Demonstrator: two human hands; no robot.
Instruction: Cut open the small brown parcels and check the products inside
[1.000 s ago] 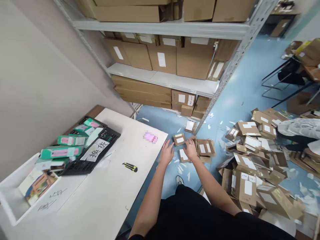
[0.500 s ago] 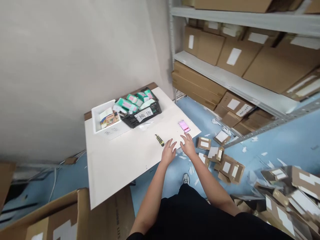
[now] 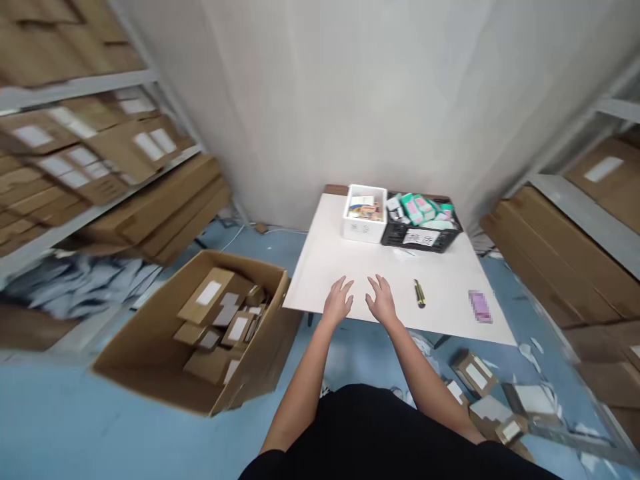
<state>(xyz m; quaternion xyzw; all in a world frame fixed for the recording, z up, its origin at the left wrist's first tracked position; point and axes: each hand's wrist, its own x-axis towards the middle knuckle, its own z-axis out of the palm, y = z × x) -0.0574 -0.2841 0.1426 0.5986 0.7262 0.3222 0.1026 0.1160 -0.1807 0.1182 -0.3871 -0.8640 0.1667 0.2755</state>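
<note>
My left hand (image 3: 339, 303) and my right hand (image 3: 381, 300) are stretched out side by side over the near edge of a white table (image 3: 360, 280), fingers spread and holding nothing. A yellow-and-black box cutter (image 3: 419, 293) lies on the table just right of my right hand. A pink item (image 3: 479, 305) lies further right. At the back of the table stand a white bin (image 3: 365, 213) with printed packs and a black crate (image 3: 421, 230) piled with green-and-pink boxes.
A large open cardboard carton (image 3: 200, 333) holding several small labelled boxes sits on the blue floor to the left. Shelves of cartons (image 3: 100, 167) flank the left, more cartons (image 3: 565, 260) the right. Small boxes (image 3: 475, 373) and paper scraps litter the floor at lower right.
The view has swung left, from the scattered floor boxes and shelf to facing the table head-on. Both empty hands moved from over the floor boxes to over the table's near edge.
</note>
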